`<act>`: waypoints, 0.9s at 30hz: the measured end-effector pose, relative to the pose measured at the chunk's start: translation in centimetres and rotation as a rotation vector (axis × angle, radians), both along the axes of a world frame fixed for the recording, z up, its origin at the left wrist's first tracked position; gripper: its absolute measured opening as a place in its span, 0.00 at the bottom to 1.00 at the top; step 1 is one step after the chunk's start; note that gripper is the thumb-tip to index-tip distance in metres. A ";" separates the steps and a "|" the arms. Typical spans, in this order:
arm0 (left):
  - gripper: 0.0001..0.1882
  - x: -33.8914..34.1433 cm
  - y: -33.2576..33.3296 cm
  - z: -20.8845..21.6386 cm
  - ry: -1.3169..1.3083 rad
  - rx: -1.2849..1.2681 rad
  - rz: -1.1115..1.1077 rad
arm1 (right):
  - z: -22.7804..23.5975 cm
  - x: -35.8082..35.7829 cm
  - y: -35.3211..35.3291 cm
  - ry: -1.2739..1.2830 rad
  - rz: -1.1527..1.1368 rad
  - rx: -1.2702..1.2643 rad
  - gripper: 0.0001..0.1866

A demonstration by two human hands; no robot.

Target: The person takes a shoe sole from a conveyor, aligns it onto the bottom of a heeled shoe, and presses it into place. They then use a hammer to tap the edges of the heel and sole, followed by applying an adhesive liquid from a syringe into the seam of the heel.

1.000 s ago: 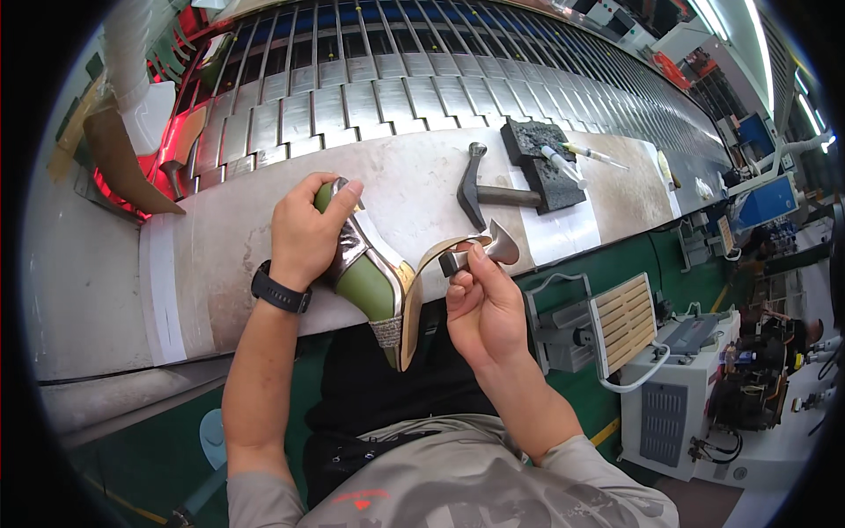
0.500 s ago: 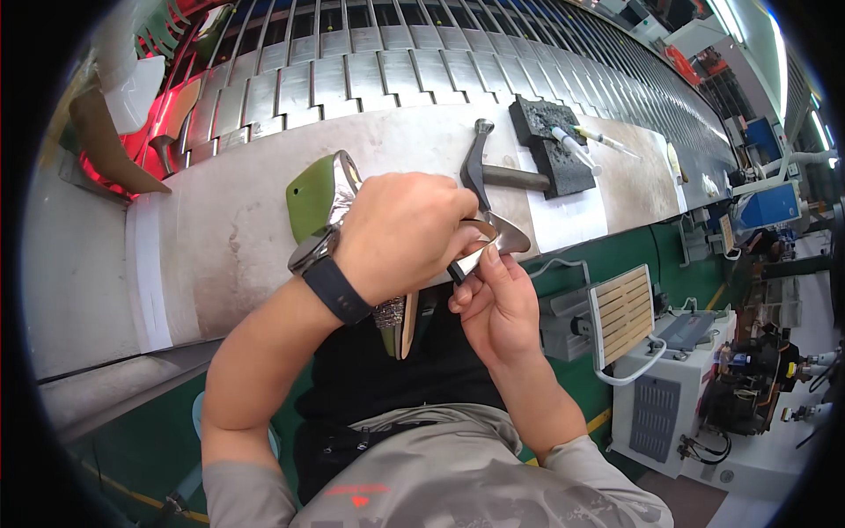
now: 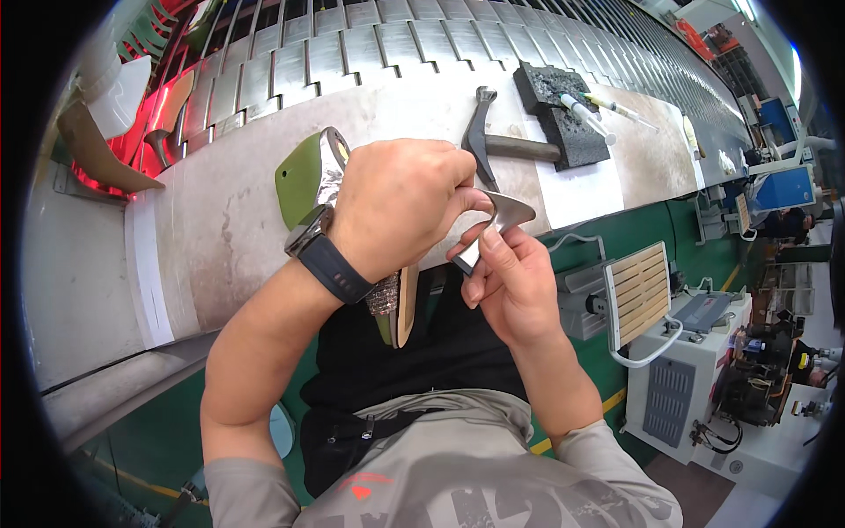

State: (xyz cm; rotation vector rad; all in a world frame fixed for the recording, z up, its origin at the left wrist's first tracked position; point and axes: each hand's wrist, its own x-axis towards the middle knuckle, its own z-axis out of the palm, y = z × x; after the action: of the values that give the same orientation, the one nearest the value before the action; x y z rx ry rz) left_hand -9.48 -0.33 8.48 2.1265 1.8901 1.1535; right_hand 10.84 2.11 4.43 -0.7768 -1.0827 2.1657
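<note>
My left hand, with a dark watch on its wrist, is closed on the upper edge of a curved, glossy shoe sole piece. My right hand pinches the lower, dark-tipped end between thumb and fingers. Beside my left wrist a green shoe last carries a silvery shoe upper. Under that wrist a glittery shoe part with a tan edge shows at the bench edge; my left forearm hides how they join. Beyond my fingers lies a hammer.
A black foam block on white paper bears two syringes. Metal conveyor slats run behind the bench. Tan soles stand in red light at left. A wooden-slatted rack and a machine are at right.
The sole piece has turned between my fingers, and its tan inner side no longer shows. The head view has shifted slightly. Both hands keep their hold.
</note>
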 end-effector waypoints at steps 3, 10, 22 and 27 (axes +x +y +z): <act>0.11 0.1 -0.2 -0.1 -0.040 -0.003 -0.021 | 0.2 0.0 -0.3 -0.036 -0.016 0.025 0.16; 0.10 -0.1 -0.8 0.0 -0.099 0.021 -0.043 | 0.7 -1.2 -1.4 0.020 -0.124 0.015 0.16; 0.10 -0.1 -1.0 0.0 -0.097 0.053 -0.050 | 1.4 -1.2 -1.3 0.117 -0.132 -0.074 0.16; 0.08 -0.3 -1.3 0.2 -0.071 0.062 -0.054 | 1.8 -1.3 -1.4 0.160 -0.123 -0.112 0.16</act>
State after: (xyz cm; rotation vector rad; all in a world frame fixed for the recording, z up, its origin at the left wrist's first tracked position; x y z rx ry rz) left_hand -9.75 -1.66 8.70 2.1235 1.7783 1.2747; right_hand 9.54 0.73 6.25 -0.6871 -0.8182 2.1574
